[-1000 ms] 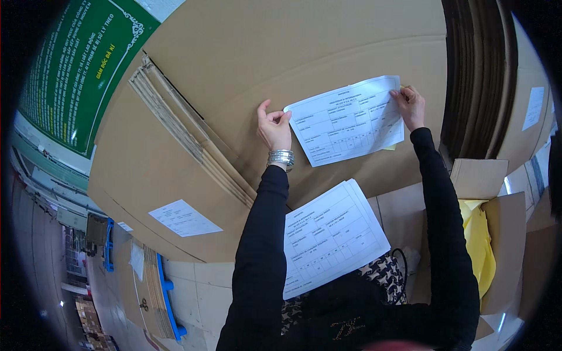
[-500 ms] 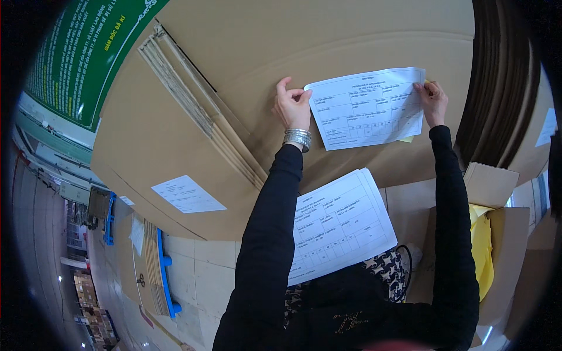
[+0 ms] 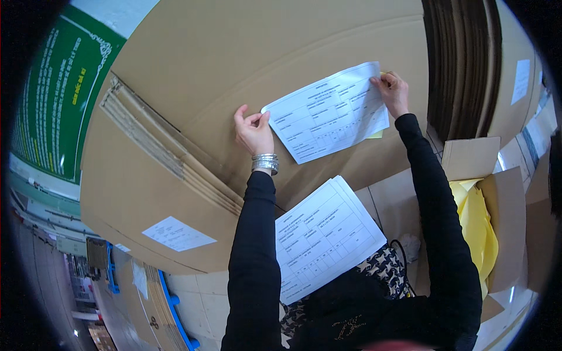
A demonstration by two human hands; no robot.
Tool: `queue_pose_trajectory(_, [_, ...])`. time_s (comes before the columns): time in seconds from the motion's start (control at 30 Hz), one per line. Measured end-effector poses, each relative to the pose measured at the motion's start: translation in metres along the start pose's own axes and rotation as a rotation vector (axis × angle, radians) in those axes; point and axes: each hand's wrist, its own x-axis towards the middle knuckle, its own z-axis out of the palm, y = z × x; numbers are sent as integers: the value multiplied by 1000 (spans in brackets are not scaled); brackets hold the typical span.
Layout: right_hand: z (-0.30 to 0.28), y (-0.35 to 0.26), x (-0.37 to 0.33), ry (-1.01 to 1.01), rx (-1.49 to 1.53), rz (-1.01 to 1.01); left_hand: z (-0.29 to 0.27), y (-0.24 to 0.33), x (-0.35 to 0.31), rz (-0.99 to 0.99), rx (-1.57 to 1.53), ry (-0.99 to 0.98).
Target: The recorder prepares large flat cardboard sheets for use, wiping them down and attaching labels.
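A printed white label sheet (image 3: pixel 328 111) is stretched between my hands, lying close against a large brown cardboard panel (image 3: pixel 328 47). My left hand (image 3: pixel 254 133) pinches its upper left corner between thumb and fingers; silver bangles circle that wrist. At the right edge, my right hand (image 3: pixel 392 95) grips the sheet with closed fingertips. A sliver of yellow paper (image 3: pixel 375 135) shows behind the sheet's right side. On my lap rests a stack of similar printed sheets (image 3: pixel 328 234). Whether the held sheet is stuck to the cardboard I cannot tell.
Folded cardboard edges (image 3: pixel 170 146) run diagonally on the left, beside a panel bearing a white label (image 3: pixel 178 234). At right, an open carton (image 3: pixel 506 228) holds yellow sheets (image 3: pixel 474 228). Dark stacked cardboard (image 3: pixel 462 64) stands behind it. A green sign (image 3: pixel 58 99) hangs at far left.
The whole view has swung, so the cardboard, sheets and hands appear farther left and slightly turned. Both hands keep hold of the same label sheet.
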Motion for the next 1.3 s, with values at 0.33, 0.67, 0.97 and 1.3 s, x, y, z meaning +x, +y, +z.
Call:
queue_pose_trajectory(0.33, [-1,3,2,-9,-31,46,-2,20,-6,-22,86,-67])
queue_pose_trajectory(0.67, [-14,-2,5,-36,-33,26,13,-1,-67,1115,1064,-877])
queue_pose_trajectory(0.97, [-245,50,-16,-79,-192,196,69,19,-72,1163,1172,-834])
queue_pose_trajectory(1.3, [-637,54,-294,4,-430,778,95,15,-74,1293,1091,-868])
